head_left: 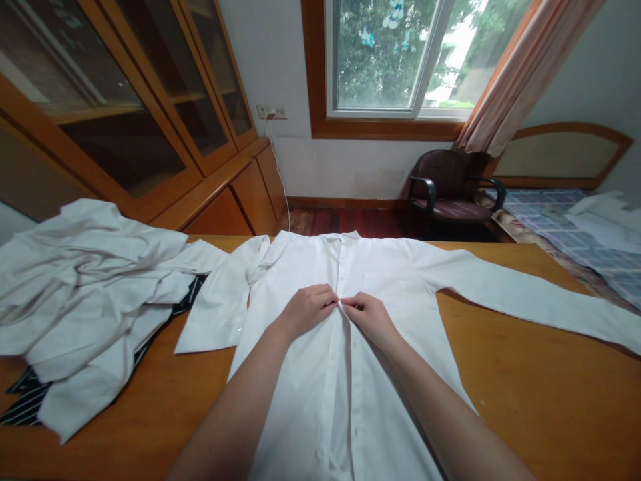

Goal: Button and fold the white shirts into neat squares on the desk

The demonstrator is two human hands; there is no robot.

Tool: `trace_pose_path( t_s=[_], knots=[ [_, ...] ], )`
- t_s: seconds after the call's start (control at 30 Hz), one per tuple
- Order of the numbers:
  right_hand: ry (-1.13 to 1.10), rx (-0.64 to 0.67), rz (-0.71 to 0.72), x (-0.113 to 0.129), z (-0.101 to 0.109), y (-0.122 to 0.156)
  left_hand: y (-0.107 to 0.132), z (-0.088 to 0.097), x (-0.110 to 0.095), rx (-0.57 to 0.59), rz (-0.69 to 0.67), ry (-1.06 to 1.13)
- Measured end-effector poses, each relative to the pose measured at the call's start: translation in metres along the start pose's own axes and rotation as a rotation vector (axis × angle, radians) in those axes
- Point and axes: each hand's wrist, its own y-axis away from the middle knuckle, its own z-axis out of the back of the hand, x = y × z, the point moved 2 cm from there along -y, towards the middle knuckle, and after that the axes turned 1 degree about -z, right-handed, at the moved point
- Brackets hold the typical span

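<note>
A white long-sleeved shirt (390,280) lies flat, front up, on the wooden table (525,374), collar away from me. Its right-hand sleeve stretches out toward the table's right edge; the other sleeve is folded near the left. My left hand (306,308) and my right hand (369,316) meet at the shirt's front placket, about chest height. Both hands have their fingers curled and pinch the two edges of the placket together. Whether a button is between the fingertips is too small to tell.
A heap of crumpled white garments (85,287) lies on the table's left part, over a dark striped cloth (25,397). Beyond the table stand a wooden glass-door cabinet (150,113), a dark armchair (451,190) under the window, and a bed (575,227) at right.
</note>
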Motion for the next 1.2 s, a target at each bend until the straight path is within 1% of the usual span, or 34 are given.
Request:
trace_pose_path(
  t_s=[0.2,0.37,0.47,0.57,0.7,0.8,1.03,1.2],
  knots=[
    [0.013,-0.012,0.000,-0.0002,0.0003,-0.0003,0.0005,0.0003,-0.0001,-0.005,-0.006,-0.004],
    [0.073,-0.080,0.034,-0.0032,-0.0025,-0.0017,0.0010,0.0001,0.0003,0.000,-0.002,-0.004],
    [0.111,-0.124,0.087,-0.0044,-0.0053,-0.0014,0.0007,0.0008,-0.0003,-0.005,-0.003,-0.006],
    [0.200,-0.142,0.162,-0.0030,-0.0074,0.0005,0.0002,0.0026,-0.0016,-0.004,-0.013,-0.020],
    [0.366,-0.139,0.195,0.0000,-0.0059,0.0031,-0.0007,0.0044,-0.0029,0.003,-0.025,-0.040],
    [0.445,-0.120,0.211,0.0015,-0.0034,0.0031,-0.0017,0.0038,-0.0029,0.013,-0.033,-0.054],
    [0.509,-0.086,0.266,0.0005,-0.0026,0.0004,-0.0027,0.0005,-0.0007,0.031,-0.053,-0.051],
    [0.528,-0.065,0.292,-0.0002,-0.0027,-0.0004,-0.0012,-0.0005,0.0010,0.013,-0.046,-0.015]
  ],
)
